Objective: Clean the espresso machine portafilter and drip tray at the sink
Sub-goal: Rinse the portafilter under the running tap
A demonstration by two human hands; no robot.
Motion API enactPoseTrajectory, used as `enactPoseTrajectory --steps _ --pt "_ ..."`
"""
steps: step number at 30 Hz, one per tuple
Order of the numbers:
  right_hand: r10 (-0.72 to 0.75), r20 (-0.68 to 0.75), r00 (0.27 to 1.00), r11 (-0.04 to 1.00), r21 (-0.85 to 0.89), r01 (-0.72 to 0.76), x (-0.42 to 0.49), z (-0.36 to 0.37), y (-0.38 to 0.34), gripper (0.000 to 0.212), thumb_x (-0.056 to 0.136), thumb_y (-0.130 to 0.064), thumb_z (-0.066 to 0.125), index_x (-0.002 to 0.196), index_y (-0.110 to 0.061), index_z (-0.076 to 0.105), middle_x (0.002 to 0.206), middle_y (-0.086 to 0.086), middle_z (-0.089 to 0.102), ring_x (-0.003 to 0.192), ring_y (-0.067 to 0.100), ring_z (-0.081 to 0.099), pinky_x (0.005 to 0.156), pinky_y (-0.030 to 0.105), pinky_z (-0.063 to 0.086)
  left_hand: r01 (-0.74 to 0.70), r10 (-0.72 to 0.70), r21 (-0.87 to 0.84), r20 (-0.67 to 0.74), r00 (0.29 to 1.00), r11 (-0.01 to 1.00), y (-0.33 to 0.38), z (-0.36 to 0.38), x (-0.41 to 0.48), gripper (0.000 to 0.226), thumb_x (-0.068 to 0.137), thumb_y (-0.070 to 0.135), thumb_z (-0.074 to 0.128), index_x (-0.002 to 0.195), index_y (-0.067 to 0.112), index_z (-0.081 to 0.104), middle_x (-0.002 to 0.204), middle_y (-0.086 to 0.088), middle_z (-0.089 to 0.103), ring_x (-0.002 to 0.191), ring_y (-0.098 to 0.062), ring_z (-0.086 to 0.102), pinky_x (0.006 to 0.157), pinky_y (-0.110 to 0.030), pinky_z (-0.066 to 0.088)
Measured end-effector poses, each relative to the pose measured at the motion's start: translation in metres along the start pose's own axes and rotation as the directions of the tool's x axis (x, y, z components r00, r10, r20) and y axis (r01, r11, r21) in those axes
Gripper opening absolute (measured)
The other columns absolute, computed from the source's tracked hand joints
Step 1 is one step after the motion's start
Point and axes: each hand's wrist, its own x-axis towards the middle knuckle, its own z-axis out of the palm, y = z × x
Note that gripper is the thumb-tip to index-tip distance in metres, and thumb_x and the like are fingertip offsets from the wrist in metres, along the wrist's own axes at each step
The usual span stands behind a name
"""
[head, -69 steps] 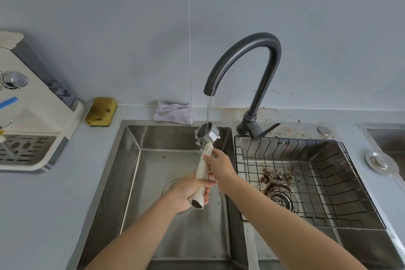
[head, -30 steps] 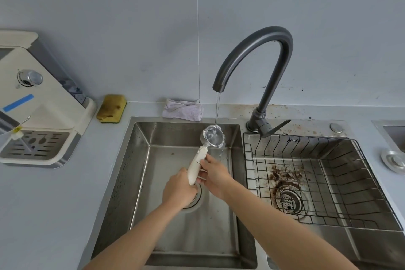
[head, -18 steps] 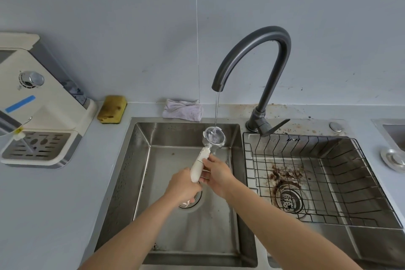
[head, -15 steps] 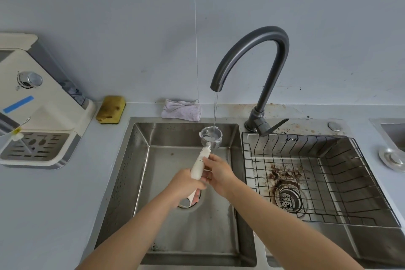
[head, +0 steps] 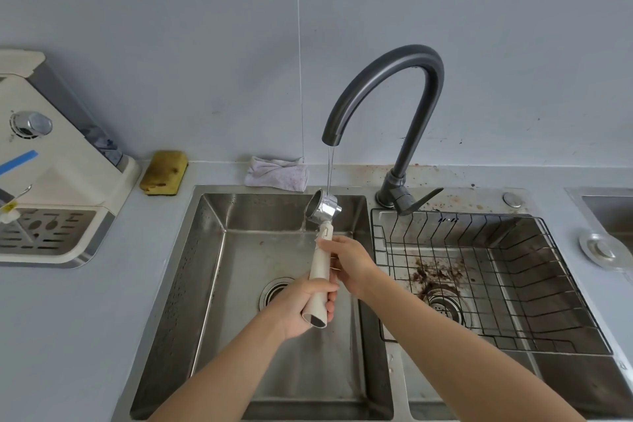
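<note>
Portafilter [head: 321, 252] is being held over the left basin [head: 219, 271], with the metal head at the far end and the cream handle pointing near. Head is tipping so its mouth is facing left. A thin stream [head: 330, 168] from the tap [head: 387, 79] is landing on its upper side. Left hand [head: 298, 307] is gripping the handle's near end, fingers curled right round it. Right hand [head: 347, 264] is holding the handle further up, just below the head, fingers clamped on it from the right. Right basin [head: 565, 384] is carrying a wire basket [head: 568, 284]. Coffee grounds [head: 436, 276] are lying under it, beside the drain. Drip tray [head: 44, 229] is sitting in the machine [head: 58, 175] on the table [head: 68, 336], at far left, well apart from both basins. Sponge [head: 164, 173] and cloth [head: 277, 174] are lying along the table's far edge by the wall, cloth just left of the stream.
</note>
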Motion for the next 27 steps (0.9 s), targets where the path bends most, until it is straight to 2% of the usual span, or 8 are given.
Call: enactPoseTrajectory --steps 3,6,10,13,15,20,24,27 --pt "-0.031 0.004 1.0 0.999 -0.026 0.031 -0.001 -0.005 -0.003 0.009 0.087 -0.007 0.058 0.094 -0.008 0.052 0.076 0.005 0.054 0.063 0.016 0.047 0.058 0.027 0.039 0.002 0.0 -0.03 0.061 0.998 1.0 -0.005 0.002 0.005 0.02 0.062 0.003 0.059 0.078 0.011 0.05 0.053 -0.003 0.051 0.039 -0.013 0.046 0.043 -0.019 0.04" --pt "-0.057 -0.007 0.998 0.998 -0.02 0.057 -0.002 -0.008 -0.005 0.014 0.085 -0.005 0.06 0.093 -0.011 0.05 0.078 0.008 0.059 0.069 0.02 0.054 0.057 0.03 0.039 -0.008 0.011 -0.031 0.107 0.994 0.999 -0.009 0.005 0.01 0.021 0.062 0.003 0.058 0.079 0.01 0.049 0.056 -0.004 0.052 0.043 -0.014 0.048 0.046 -0.022 0.043" --pt "-0.13 -0.045 0.99 0.988 -0.088 0.126 -0.005 -0.01 -0.007 0.022 0.085 -0.005 0.061 0.101 -0.009 0.047 0.084 0.008 0.06 0.069 0.017 0.058 0.044 0.021 0.04 -0.042 0.044 -0.014 0.12 0.992 0.999 -0.01 0.006 0.018 0.028 0.06 0.0 0.059 0.085 0.008 0.051 0.059 -0.007 0.054 0.049 -0.017 0.052 0.051 -0.026 0.047" --pt "-0.202 -0.106 0.974 0.974 -0.128 0.188 -0.003 -0.01 -0.006 0.025 0.081 -0.005 0.065 0.098 -0.011 0.047 0.095 0.011 0.058 0.076 0.018 0.057 0.069 0.033 0.052 -0.11 0.107 0.018 0.114 0.988 0.994 -0.01 0.006 0.023 0.035 0.059 -0.001 0.062 0.091 0.007 0.052 0.064 -0.007 0.056 0.055 -0.017 0.056 0.057 -0.029 0.048" --pt "-0.241 -0.156 0.958 0.96 -0.185 0.211 -0.001 -0.008 -0.005 0.027 0.079 -0.007 0.068 0.095 -0.015 0.048 0.1 0.012 0.058 0.081 0.019 0.056 0.08 0.038 0.051 -0.149 0.142 0.052 0.107 0.984 0.988 -0.01 0.006 0.025 0.044 0.057 0.0 0.064 0.098 0.006 0.05 0.07 -0.007 0.057 0.059 -0.017 0.057 0.06 -0.029 0.047" --pt "-0.279 -0.17 0.945 0.95 -0.193 0.246 0.0 -0.003 -0.009 0.03 0.078 -0.009 0.07 0.099 -0.013 0.048 0.095 0.006 0.056 0.079 0.016 0.055 0.068 0.025 0.049 -0.196 0.191 0.047 0.085 0.978 0.98 -0.007 0.001 0.027 0.044 0.058 0.003 0.067 0.1 0.01 0.055 0.081 -0.005 0.064 0.068 -0.017 0.064 0.068 -0.03 0.048" --pt "-0.26 -0.146 0.954 0.958 -0.164 0.236 0.004 -0.002 -0.015 0.028 0.078 -0.008 0.07 0.099 -0.013 0.052 0.093 0.007 0.058 0.082 0.019 0.057 0.077 0.034 0.052 -0.205 0.196 0.048 0.137 0.971 0.978 0.001 -0.008 0.024 0.037 0.062 0.006 0.065 0.099 0.011 0.059 0.08 -0.004 0.063 0.073 -0.018 0.067 0.066 -0.027 0.05" --pt "-0.222 -0.049 0.974 0.969 -0.126 0.214 0.003 -0.004 -0.023 0.021 0.08 -0.003 0.065 0.099 -0.009 0.058 0.085 0.005 0.058 0.074 0.016 0.056 0.066 0.027 0.049 -0.191 0.186 0.005 0.207 0.961 0.982 0.008 -0.014 0.022 0.047 0.058 0.011 0.078 0.101 0.01 0.061 0.078 -0.006 0.065 0.078 -0.022 0.067 0.069 -0.029 0.053"
